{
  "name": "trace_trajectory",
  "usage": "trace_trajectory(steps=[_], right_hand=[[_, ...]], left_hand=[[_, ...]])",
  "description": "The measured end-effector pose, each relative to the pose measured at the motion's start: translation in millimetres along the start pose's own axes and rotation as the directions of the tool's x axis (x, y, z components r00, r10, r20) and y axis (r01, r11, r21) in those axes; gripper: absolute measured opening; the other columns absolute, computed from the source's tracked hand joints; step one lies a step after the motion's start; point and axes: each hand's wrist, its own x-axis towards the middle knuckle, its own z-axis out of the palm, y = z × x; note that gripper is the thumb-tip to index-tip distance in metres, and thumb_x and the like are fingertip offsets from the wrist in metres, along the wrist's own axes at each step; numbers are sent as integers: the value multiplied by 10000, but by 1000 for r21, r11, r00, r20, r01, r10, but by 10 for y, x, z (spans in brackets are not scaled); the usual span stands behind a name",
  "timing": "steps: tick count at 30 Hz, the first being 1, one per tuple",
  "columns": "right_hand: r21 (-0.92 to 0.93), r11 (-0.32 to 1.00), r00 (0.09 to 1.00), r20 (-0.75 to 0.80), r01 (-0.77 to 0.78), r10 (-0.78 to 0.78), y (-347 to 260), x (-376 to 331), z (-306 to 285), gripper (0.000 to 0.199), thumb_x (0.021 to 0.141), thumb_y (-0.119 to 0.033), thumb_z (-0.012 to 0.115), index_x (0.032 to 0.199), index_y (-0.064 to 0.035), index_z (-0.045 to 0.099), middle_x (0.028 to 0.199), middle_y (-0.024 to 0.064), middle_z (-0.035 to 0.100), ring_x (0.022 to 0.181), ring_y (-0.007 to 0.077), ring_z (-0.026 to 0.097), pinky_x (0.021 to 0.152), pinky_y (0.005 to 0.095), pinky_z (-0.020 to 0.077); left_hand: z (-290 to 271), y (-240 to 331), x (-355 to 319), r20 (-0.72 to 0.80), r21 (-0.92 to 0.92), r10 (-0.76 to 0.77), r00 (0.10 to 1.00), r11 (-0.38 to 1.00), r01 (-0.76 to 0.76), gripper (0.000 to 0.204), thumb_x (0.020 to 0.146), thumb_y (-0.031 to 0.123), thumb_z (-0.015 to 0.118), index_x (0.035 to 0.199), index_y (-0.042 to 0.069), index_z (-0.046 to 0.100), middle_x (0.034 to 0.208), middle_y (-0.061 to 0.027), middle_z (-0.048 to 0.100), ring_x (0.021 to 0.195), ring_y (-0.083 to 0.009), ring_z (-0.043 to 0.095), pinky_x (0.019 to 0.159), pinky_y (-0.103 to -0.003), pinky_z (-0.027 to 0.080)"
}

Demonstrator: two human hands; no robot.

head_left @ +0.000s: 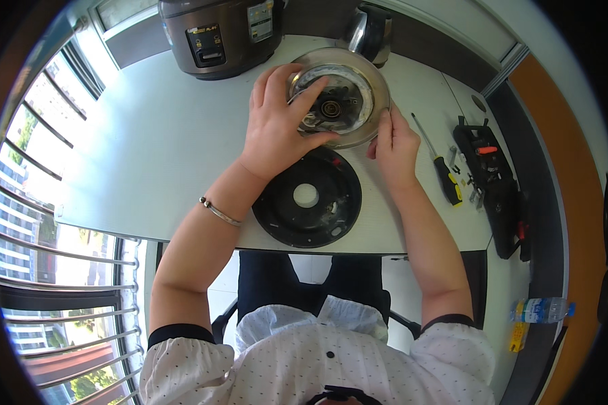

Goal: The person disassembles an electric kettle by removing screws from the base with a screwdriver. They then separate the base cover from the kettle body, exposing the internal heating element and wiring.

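A round metal appliance part (380, 88), like the underside of a kettle, tilts toward me at the back of the table. Inside its rim show a whitish ring and a dark centre with a small round connector. My left hand (277, 118) grips it from the left, index finger and thumb reaching over the inside. On the opposite edge, my right hand (395, 145) pinches the rim; some of its fingers are hidden behind. Just below both hands lies a black round plastic cover (277, 212) with a hole in its middle.
A rice cooker (223, 40) stands at the back left, beside a shiny metal and black vessel (370, 34). On the right lie a black and yellow screwdriver (446, 179), small loose parts (476, 198) and a black tool case (496, 182). A plastic bottle (544, 310) is farther right.
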Motion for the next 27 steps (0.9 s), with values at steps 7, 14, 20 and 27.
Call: trace_trajectory(steps=[7, 14, 20, 27], right_hand=[[58, 998, 1000, 1, 22, -23, -17, -32, 16, 332, 962, -157, 495, 1215, 50, 558, 538, 111, 577, 400, 170, 570, 424, 295, 466], [65, 998, 1000, 9, 6, -7, -50, -49, 13, 330, 961, -166, 504, 1210, 45, 557, 547, 115, 585, 402, 175, 573, 419, 297, 466], [97, 995, 999, 24, -28, 26, -59, -53, 10, 344, 961, -163, 503, 1234, 43, 545, 544, 104, 583, 405, 161, 569, 424, 287, 464], [104, 994, 999, 27, -42, 40, -78, -56, 11, 351, 966, -164, 494, 1243, 46, 541, 543, 96, 581, 404, 141, 557, 432, 273, 463]], left_hand=[[13, -29, 21, -12, 40, 18, 1000, 999, -17, 655, 578, 231, 855, 1187, 153, 628, 1269, -130, 469, 1161, -351, 418, 979, -442, 381], [23, -83, 9, -25, 37, 46, 999, 998, -45, 543, 610, 227, 836, 1117, 140, 660, 1225, -119, 511, 1126, -335, 459, 951, -434, 393], [18, -86, 10, -22, 16, 48, 999, 999, -48, 494, 618, 219, 815, 1079, 125, 665, 1210, -119, 510, 1111, -344, 455, 936, -443, 405], [24, -126, -8, -29, -8, 29, 999, 1000, -29, 506, 606, 239, 825, 1077, 132, 675, 1195, -105, 525, 1102, -331, 468, 933, -427, 406]])
